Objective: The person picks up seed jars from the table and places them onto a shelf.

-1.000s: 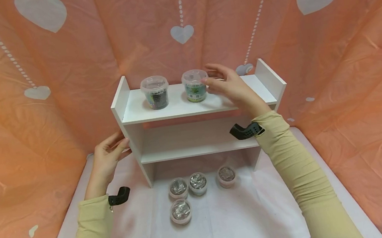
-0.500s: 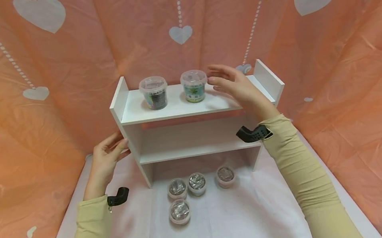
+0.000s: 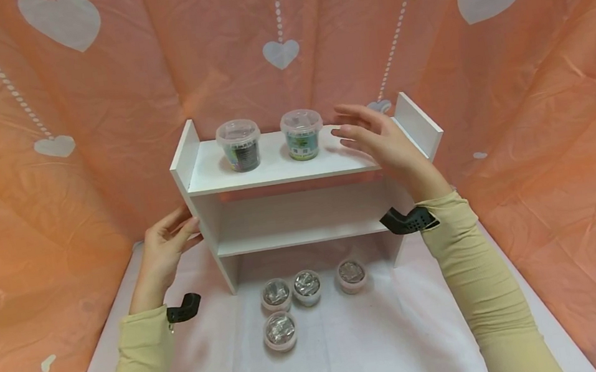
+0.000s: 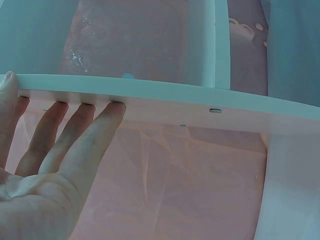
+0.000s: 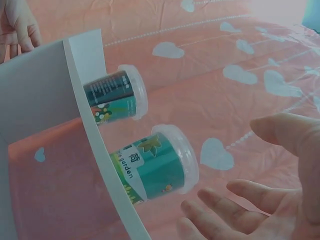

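Observation:
A white shelf unit (image 3: 302, 218) with two boards stands at the back of the table. On its top board sit two clear-lidded tubs side by side: a left tub (image 3: 241, 149) with a dark label and a right tub (image 3: 303, 138) with a green label. My right hand (image 3: 382, 140) hovers just right of the green tub, fingers spread and apart from it, holding nothing. In the right wrist view the green tub (image 5: 155, 167) lies beyond the fingertips. My left hand (image 3: 167, 244) touches the shelf's left side panel; its straight fingertips (image 4: 117, 107) press against that panel.
Several small round tubs with silvery tops stand on the white cloth before the shelf: a front tub (image 3: 280, 331), a back-left pair and a right one (image 3: 352, 274). An orange curtain (image 3: 234, 43) with white hearts hangs behind and at both sides.
My right hand has let go of the green-labelled tub and drawn back to the right, its fingers opening. The left hand has stayed at the shelf's side.

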A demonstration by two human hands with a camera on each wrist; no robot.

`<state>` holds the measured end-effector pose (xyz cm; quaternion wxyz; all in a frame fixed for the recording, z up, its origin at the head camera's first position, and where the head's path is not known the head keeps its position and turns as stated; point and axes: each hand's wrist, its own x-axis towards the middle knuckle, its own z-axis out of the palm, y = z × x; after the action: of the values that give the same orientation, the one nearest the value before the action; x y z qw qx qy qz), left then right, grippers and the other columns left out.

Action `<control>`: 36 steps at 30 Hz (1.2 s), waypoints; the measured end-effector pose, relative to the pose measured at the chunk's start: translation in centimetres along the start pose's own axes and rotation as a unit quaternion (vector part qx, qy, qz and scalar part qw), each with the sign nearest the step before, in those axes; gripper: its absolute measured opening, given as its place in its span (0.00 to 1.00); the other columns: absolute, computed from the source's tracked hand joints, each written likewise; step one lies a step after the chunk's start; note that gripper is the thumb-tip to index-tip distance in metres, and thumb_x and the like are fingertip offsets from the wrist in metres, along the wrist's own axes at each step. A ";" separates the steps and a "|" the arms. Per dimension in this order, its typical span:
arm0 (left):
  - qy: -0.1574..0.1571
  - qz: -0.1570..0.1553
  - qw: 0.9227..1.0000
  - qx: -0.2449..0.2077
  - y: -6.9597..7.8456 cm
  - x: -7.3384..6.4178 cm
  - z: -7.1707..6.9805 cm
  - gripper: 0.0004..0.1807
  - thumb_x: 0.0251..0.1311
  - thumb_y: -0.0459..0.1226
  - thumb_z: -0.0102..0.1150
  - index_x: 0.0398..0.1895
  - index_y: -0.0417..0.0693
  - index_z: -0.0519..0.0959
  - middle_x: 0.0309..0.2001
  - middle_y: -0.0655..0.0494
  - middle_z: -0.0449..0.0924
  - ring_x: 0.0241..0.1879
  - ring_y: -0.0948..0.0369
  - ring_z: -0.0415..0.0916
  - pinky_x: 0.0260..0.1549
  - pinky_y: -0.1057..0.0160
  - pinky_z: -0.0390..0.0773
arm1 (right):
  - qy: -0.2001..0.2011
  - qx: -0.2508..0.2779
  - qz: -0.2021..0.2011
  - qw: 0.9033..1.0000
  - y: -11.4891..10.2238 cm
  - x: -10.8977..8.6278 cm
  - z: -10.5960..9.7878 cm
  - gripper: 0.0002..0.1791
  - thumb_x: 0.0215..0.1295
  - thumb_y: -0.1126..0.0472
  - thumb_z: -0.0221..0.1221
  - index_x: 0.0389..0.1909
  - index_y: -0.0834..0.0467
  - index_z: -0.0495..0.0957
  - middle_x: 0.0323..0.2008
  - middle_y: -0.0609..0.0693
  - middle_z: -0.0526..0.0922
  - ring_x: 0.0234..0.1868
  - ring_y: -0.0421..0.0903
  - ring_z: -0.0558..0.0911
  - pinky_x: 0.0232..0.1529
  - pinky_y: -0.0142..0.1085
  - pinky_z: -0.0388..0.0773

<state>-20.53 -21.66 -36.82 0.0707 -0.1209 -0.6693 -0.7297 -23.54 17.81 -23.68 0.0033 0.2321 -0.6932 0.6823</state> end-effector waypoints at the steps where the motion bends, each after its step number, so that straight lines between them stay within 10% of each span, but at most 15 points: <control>1: 0.000 0.000 1.000 0.002 0.0 0.0 0.0 0.28 0.63 0.32 0.59 0.66 0.36 0.67 0.53 0.57 0.76 0.46 0.63 0.79 0.42 0.61 0.80 | -0.001 0.001 -0.002 1.000 0.0 -0.2 0.0 0.25 0.70 0.65 0.53 0.67 0.64 0.64 0.62 0.66 0.67 0.62 0.58 0.70 0.65 0.47 0.63; 36: -0.002 -0.001 1.000 0.012 0.0 0.1 0.0 0.28 0.64 0.32 0.59 0.67 0.35 0.66 0.56 0.51 0.74 0.46 0.63 0.79 0.42 0.61 0.80 | -0.125 0.043 -0.096 0.987 5.6 -5.4 2.1 0.25 0.68 0.67 0.47 0.64 0.72 0.63 0.59 0.69 0.70 0.60 0.61 0.71 0.62 0.57 0.63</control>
<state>-20.59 -21.69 -36.82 0.0698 -0.1211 -0.6784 -0.7213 -19.96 17.34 -30.84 -0.0285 0.3808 -0.6326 0.6738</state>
